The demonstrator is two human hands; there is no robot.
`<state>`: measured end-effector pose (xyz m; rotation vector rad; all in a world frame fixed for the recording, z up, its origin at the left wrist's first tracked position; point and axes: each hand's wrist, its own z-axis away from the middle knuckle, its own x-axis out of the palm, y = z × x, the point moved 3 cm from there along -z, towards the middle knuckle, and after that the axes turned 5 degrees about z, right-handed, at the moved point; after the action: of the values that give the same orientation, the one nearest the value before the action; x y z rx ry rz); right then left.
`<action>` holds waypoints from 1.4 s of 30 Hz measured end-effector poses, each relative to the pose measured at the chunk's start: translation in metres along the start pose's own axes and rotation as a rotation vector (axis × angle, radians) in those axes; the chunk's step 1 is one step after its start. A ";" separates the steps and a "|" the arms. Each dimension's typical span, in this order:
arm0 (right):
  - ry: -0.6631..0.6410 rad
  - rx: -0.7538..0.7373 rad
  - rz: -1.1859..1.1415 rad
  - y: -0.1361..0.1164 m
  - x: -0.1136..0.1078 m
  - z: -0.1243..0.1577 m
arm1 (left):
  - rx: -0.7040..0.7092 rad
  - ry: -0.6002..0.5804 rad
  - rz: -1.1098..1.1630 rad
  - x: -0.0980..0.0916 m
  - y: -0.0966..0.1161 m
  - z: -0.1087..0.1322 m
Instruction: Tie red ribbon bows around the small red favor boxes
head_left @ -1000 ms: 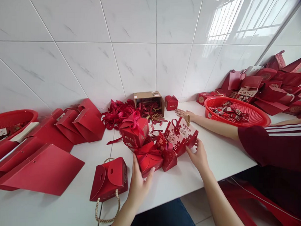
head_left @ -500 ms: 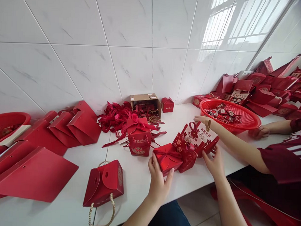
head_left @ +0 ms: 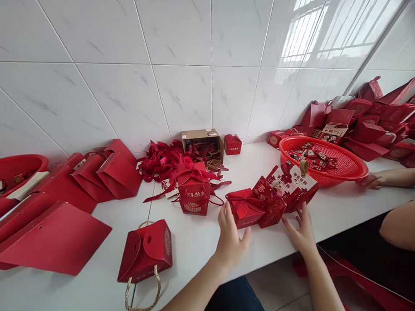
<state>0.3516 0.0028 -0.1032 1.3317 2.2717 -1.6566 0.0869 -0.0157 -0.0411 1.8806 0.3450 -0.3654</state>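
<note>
Fingers spread in a loose grip, the left hand point(head_left: 233, 242) and right hand point(head_left: 302, 229) flank three boxes right of centre; contact is hard to tell. At lower left, a red card box with gold rope handles point(head_left: 149, 253) sits on the white desk point(head_left: 190, 245). Between the hands stand a glossy red ribbon-tied box point(head_left: 248, 210), a dark red gold-lettered box point(head_left: 272, 210) and a red-and-white printed box point(head_left: 298, 188). Mid-frame behind lie crimson satin ribbons point(head_left: 163, 160).

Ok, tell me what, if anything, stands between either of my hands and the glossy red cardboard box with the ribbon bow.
Nothing visible stands between your left hand and the glossy red box; the hand is at its left side. For your right hand, the dark-red gold-patterned box is in between.
</note>
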 end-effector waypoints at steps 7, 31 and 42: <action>0.018 0.070 -0.168 -0.014 0.001 0.022 | 0.146 0.684 -0.377 -0.079 -0.012 -0.024; -0.324 -0.045 0.362 -0.165 0.110 0.007 | 0.015 0.687 -0.212 -0.095 -0.047 -0.052; -0.126 -0.102 0.129 -0.179 0.176 -0.061 | 0.013 0.692 -0.179 -0.097 -0.051 -0.046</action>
<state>0.1515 0.1468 -0.0239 1.2825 2.1216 -1.5170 -0.0185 0.0388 -0.0297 1.9492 0.9770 0.1841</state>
